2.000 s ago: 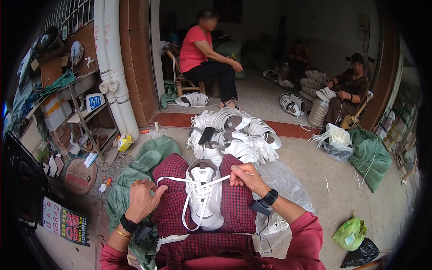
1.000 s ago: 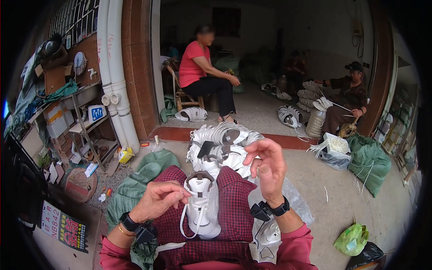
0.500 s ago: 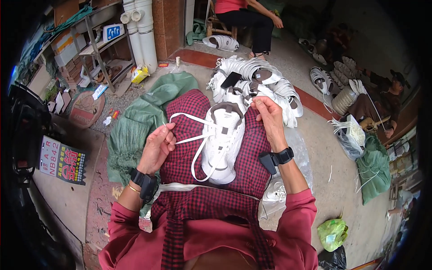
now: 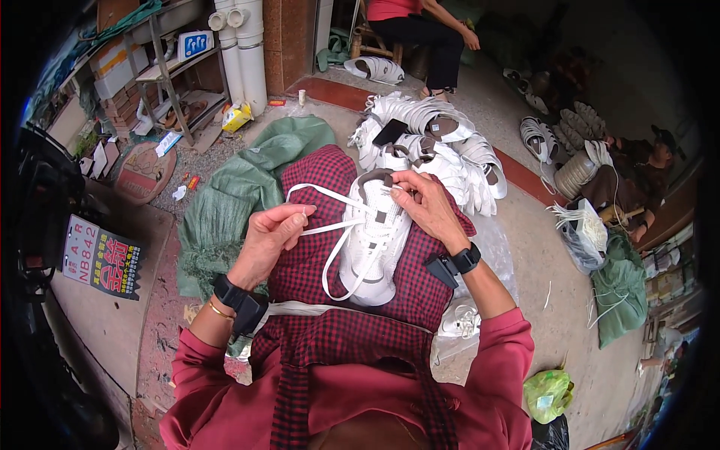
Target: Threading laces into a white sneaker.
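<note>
A white sneaker (image 4: 373,255) with a dark grey collar lies across my lap on a red-and-black checked apron (image 4: 311,262), its toe toward me. A white shoelace (image 4: 324,187) runs through its upper part and loops out to the left. My left hand (image 4: 279,231), left of the shoe, is closed in a pinch on a lace end. My right hand (image 4: 431,206) is closed at the sneaker's upper right side near the collar, thumb and forefinger pressed there. Whether a lace end is also between those fingers is hidden.
A pile of white sneakers (image 4: 420,120) with a dark phone (image 4: 391,133) on it lies beyond my knees. A green sack (image 4: 240,195) lies left; another green bag (image 4: 621,285) stands right. One person (image 4: 416,34) sits ahead, another (image 4: 645,172) far right.
My right hand has come left and down from beside the shoe onto its collar edge. My left hand has shifted slightly right, toward the shoe, still pinching the lace.
</note>
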`<action>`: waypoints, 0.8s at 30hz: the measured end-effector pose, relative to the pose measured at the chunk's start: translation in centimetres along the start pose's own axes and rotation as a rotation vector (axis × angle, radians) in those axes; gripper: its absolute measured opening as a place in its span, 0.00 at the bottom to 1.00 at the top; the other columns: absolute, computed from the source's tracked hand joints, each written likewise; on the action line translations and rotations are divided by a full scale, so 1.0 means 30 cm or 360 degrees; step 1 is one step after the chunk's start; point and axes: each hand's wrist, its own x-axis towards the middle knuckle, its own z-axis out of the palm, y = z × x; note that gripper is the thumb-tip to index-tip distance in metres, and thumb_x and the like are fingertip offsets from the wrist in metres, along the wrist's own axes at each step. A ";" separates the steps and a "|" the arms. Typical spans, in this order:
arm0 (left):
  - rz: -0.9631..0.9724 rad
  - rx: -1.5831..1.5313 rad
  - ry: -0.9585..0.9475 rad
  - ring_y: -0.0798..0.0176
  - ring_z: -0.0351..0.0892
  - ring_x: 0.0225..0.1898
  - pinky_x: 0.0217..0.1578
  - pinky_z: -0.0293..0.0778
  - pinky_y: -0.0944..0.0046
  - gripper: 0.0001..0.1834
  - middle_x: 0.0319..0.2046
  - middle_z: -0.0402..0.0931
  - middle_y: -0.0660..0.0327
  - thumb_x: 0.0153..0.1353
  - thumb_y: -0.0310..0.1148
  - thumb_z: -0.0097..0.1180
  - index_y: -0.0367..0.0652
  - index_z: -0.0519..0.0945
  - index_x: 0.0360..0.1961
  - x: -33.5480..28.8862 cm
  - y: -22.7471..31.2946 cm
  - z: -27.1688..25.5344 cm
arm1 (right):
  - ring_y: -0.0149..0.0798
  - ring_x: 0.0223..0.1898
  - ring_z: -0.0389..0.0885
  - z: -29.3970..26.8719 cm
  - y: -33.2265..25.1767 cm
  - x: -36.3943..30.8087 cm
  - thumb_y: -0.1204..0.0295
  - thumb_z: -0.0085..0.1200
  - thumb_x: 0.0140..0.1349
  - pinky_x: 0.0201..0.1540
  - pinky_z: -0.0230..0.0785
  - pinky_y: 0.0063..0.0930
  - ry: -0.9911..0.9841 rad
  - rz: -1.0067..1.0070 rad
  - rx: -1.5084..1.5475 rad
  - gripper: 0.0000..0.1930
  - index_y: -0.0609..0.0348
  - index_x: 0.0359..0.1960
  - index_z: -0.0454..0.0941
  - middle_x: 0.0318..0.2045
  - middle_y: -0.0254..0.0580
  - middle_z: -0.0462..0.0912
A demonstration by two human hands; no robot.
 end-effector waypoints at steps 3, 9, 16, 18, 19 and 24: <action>0.0233 0.0282 0.0003 0.79 0.71 0.31 0.32 0.68 0.77 0.08 0.32 0.79 0.69 0.67 0.28 0.58 0.38 0.84 0.43 0.040 0.034 0.115 | 0.20 0.31 0.68 0.005 -0.028 0.009 0.63 0.58 0.65 0.32 0.61 0.18 -0.0161 0.0067 0.0426 0.16 0.61 0.48 0.79 0.33 0.26 0.78; 0.0223 0.0568 -0.0160 0.78 0.77 0.32 0.33 0.74 0.75 0.08 0.35 0.83 0.65 0.66 0.26 0.59 0.35 0.84 0.43 0.097 -0.037 0.196 | 0.23 0.34 0.69 -0.011 -0.020 0.013 0.61 0.61 0.63 0.37 0.63 0.22 -0.0355 0.0015 0.0599 0.20 0.63 0.50 0.80 0.36 0.29 0.78; 0.0388 0.0671 0.0072 0.80 0.74 0.31 0.32 0.70 0.77 0.08 0.30 0.80 0.70 0.67 0.28 0.58 0.36 0.84 0.43 0.049 0.025 0.173 | 0.33 0.47 0.77 -0.032 0.007 0.009 0.58 0.68 0.53 0.54 0.68 0.28 -0.0545 0.0071 0.0479 0.31 0.64 0.55 0.76 0.46 0.41 0.81; 0.0375 0.0556 0.0186 0.79 0.71 0.26 0.30 0.69 0.77 0.08 0.27 0.79 0.70 0.67 0.30 0.58 0.38 0.84 0.43 0.032 0.063 0.134 | 0.31 0.48 0.76 -0.044 -0.004 0.008 0.59 0.70 0.52 0.54 0.67 0.27 -0.0575 0.0024 0.0402 0.33 0.63 0.57 0.74 0.47 0.38 0.79; 0.0336 0.0497 0.0236 0.78 0.70 0.24 0.30 0.69 0.76 0.08 0.27 0.78 0.70 0.67 0.30 0.58 0.39 0.84 0.43 0.025 0.078 0.110 | 0.30 0.49 0.74 -0.049 -0.009 0.010 0.59 0.72 0.51 0.55 0.66 0.26 -0.0604 -0.0015 0.0320 0.35 0.63 0.58 0.73 0.47 0.36 0.78; 0.0430 0.0193 0.0334 0.76 0.70 0.24 0.25 0.67 0.75 0.09 0.26 0.77 0.66 0.68 0.29 0.57 0.35 0.83 0.44 0.013 0.102 0.096 | 0.37 0.52 0.75 -0.033 -0.015 0.007 0.63 0.65 0.47 0.60 0.63 0.29 -0.0604 0.0018 0.0443 0.37 0.65 0.60 0.70 0.51 0.45 0.78</action>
